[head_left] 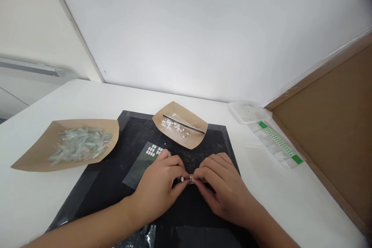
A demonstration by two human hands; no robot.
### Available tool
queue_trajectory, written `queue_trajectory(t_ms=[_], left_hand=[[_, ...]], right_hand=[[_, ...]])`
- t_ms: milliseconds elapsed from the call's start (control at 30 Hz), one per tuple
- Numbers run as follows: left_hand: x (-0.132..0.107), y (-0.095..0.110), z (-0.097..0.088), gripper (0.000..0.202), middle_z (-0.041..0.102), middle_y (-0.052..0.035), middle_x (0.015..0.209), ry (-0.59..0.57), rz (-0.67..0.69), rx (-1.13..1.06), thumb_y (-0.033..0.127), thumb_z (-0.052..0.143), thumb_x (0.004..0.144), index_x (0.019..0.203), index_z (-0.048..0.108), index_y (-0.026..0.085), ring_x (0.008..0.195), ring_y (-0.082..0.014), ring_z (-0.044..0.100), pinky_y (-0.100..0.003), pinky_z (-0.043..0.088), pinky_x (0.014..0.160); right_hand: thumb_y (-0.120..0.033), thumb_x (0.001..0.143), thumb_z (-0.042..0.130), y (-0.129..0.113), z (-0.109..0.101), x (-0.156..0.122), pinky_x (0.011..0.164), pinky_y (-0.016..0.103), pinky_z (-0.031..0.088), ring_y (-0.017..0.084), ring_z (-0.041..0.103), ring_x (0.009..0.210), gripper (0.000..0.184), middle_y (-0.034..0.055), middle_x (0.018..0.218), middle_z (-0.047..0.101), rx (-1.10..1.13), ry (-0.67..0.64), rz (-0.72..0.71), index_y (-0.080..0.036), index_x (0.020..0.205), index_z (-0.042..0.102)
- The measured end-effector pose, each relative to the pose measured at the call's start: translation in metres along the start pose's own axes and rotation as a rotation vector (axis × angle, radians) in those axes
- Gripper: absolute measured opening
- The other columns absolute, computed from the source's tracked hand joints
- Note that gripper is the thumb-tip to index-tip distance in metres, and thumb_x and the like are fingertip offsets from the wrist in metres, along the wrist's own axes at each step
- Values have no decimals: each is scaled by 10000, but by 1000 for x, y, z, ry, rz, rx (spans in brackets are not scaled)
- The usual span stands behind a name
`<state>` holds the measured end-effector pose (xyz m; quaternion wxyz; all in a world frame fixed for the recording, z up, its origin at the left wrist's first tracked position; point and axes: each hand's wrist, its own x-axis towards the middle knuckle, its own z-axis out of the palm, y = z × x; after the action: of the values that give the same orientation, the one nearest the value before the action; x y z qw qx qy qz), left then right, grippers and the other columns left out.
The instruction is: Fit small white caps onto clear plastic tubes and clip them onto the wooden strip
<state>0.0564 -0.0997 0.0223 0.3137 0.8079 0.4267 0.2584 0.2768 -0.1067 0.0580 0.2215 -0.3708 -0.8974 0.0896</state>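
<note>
My left hand (162, 180) and my right hand (222, 182) meet over the black mat, thumbs and fingertips pinched together. Between them is a small narrow strip (191, 178), brownish with a shiny part, mostly hidden by my fingers. A tiny white oval piece (182, 179) shows at my left fingertips; whether it is attached to the strip I cannot tell. Left of my left hand lies a dark sheet (138, 168) bearing rows of white oval stickers (154, 150), partly covered by that hand.
Beyond my hands, a brown paper tray (190, 143) holds loose white bits and dark tweezers (184, 124). Another paper tray (31, 161) at left carries a heap of clear, greenish slivers (84, 143). At right are a clear plastic container (248, 112) and a green-labelled compartment box (277, 145).
</note>
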Motion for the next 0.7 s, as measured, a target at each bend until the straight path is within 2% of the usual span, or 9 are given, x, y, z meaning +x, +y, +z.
queue_trajectory(t_ms=[700], left_hand=[[2, 0, -1, 120, 717, 15, 926, -8, -15, -1, 221, 694, 951, 863, 765, 263, 884, -214, 510, -378, 400, 838]], right_hand=[[-158, 1022, 566, 0, 3, -1, 749, 375, 293, 183, 506, 797, 90, 30, 852, 615, -19, -37, -4, -182, 951, 616]])
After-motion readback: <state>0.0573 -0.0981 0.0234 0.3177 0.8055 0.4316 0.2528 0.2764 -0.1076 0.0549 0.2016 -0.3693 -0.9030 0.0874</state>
